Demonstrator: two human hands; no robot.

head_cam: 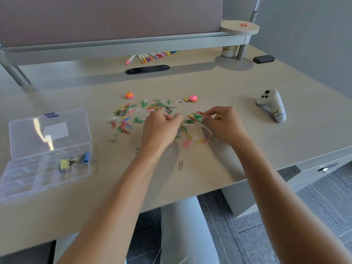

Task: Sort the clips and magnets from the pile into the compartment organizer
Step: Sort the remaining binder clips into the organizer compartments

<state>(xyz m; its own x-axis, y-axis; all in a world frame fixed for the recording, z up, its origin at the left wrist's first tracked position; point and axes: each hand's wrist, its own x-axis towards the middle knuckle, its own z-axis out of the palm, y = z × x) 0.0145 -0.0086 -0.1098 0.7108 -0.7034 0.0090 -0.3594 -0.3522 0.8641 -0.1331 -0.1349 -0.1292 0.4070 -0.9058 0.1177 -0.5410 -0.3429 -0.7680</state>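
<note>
Clips (152,113) lie mid-desk under both hands, organizer (45,162) well apart leftward.

Pale wood desk (228,82), grey partition (95,16), dark floor (323,197).

Looking like an office workstation: sitting at a pale wood-grain desk (219,82) backed by a mauve fabric partition screen (110,18), with a grey raised shelf (133,44) running along it and coloured marker pens (152,55) lying beneath. Also showing a black cable slot (147,69), a black board eraser (264,59), a white handheld controller (272,104), scattered paper clips (152,115) and grey carpet tiles (320,202) underfoot
</note>
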